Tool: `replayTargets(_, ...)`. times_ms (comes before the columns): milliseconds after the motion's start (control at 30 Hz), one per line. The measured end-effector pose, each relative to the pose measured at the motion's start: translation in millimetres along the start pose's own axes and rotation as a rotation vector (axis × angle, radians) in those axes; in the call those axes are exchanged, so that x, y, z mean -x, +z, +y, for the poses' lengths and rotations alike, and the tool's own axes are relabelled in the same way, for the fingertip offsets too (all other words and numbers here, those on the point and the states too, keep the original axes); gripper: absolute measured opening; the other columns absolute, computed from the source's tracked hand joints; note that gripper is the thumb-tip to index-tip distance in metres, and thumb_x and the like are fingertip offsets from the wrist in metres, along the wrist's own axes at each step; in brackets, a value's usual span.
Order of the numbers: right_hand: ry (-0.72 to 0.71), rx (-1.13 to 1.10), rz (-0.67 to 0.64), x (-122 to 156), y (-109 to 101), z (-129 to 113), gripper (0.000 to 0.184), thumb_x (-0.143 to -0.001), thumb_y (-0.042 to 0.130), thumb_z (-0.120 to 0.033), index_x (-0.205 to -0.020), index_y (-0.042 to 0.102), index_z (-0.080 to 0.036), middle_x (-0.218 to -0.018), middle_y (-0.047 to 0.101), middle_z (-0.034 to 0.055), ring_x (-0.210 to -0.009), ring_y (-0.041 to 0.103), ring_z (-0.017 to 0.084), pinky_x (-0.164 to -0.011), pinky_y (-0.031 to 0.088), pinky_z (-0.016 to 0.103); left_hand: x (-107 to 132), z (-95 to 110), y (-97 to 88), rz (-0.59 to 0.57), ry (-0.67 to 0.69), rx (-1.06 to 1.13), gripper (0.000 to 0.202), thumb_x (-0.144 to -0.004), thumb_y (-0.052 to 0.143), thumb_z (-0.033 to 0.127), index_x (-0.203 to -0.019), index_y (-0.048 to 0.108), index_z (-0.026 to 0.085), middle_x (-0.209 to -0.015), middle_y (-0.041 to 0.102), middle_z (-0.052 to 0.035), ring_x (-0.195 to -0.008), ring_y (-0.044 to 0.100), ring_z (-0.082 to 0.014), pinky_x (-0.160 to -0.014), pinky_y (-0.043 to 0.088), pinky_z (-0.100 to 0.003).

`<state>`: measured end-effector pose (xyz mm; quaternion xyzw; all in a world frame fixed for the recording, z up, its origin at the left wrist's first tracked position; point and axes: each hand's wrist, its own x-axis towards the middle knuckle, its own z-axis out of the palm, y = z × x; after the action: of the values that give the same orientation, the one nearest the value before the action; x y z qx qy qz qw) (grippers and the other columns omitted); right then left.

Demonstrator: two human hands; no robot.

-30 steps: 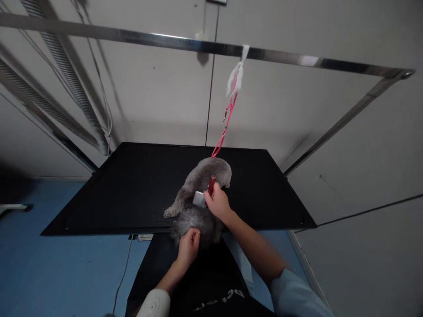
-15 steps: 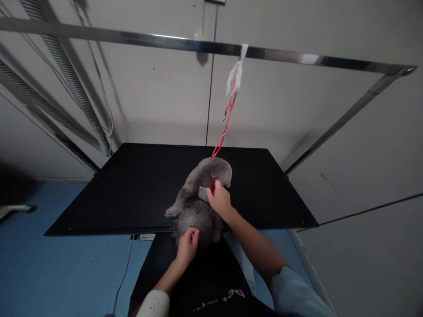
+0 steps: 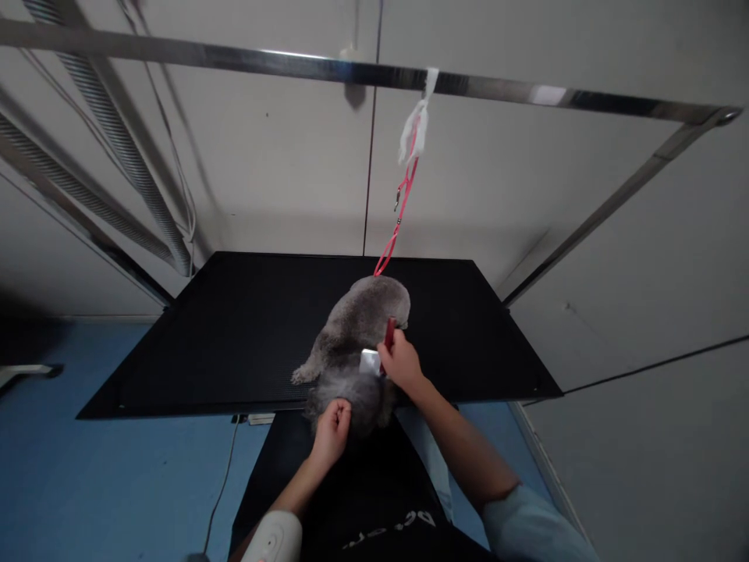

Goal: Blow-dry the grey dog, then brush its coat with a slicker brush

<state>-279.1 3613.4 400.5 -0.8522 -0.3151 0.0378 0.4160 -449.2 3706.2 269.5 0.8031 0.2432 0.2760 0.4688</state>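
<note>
A small grey curly-haired dog (image 3: 356, 328) lies on a black grooming table (image 3: 234, 328), its head toward the wall and its rear at the near edge. My right hand (image 3: 402, 364) is closed around the red handle of a slicker brush (image 3: 374, 357), whose silvery head rests on the dog's back. My left hand (image 3: 332, 428) is closed on the fur at the dog's rear, at the table's near edge. A pink leash (image 3: 401, 211) runs from the dog's neck up to a metal overhead bar (image 3: 292, 69).
The metal bar frame bends down at the right (image 3: 614, 204) toward the table. Ribbed hoses (image 3: 126, 156) and cables hang along the wall at the left. The floor (image 3: 87, 476) is blue, with a cable trailing below the table. My dark apron fills the bottom centre.
My right hand moved the brush up the dog's back toward its head, then drew it back toward the rear and to the right. My left hand stayed on the dog's rear.
</note>
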Motion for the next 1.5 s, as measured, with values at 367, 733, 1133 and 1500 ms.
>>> replayTargets(367, -0.151, -0.014, -0.111, 0.9, 9.6, -14.8, 0.020, -0.082, 0.052, -0.033, -0.097, 0.051, -0.020, -0.077, 0.064, 0.0022, -0.067, 0.059, 0.016, -0.060, 0.037, 0.024, 6.2, 12.9, 17.3, 0.091, -0.056, 0.101, 0.025, -0.082, 0.046, 0.036, -0.097, 0.049, 0.016, -0.056, 0.032, 0.0096, -0.046, 0.037, -0.0091, -0.047, 0.032, -0.020)
replayTargets(733, -0.186, 0.049, -0.274, -28.0, 4.9, -22.6, 0.019, -0.081, 0.054, -0.033, -0.092, 0.051, -0.019, -0.071, 0.063, 0.0031, -0.061, 0.058, 0.018, -0.057, 0.037, 0.026, 8.8, 3.8, 11.1, 0.075, 0.037, -0.080, 0.024, -0.084, 0.042, 0.030, -0.089, 0.062, 0.016, -0.057, 0.052, 0.0022, -0.050, 0.049, -0.0113, -0.051, 0.040, -0.022)
replayTargets(1133, 0.094, -0.195, 0.062, -55.3, -1.7, 55.1, 0.030, -0.082, 0.045, -0.038, -0.103, 0.049, -0.018, -0.082, 0.063, 0.0045, -0.072, 0.061, 0.018, -0.065, 0.045, 0.029, -8.8, 22.3, -38.8, 0.081, 0.128, -0.320, 0.031, -0.086, 0.043, 0.026, -0.108, 0.062, 0.017, -0.068, 0.059, -0.0016, -0.063, 0.058, -0.0156, -0.062, 0.048, -0.027)
replayTargets(1500, 0.024, -0.134, 0.062, 11.9, 4.2, 113.5, 0.011, -0.074, 0.056, -0.028, -0.084, 0.057, -0.026, -0.084, 0.067, 0.0111, -0.080, 0.064, 0.030, -0.074, 0.046, 0.042, -42.2, 29.4, -6.9, 0.101, 0.477, -0.611, 0.021, -0.087, 0.047, 0.018, -0.096, 0.066, 0.019, -0.078, 0.058, -0.0049, -0.074, 0.055, -0.0172, -0.067, 0.047, -0.027)
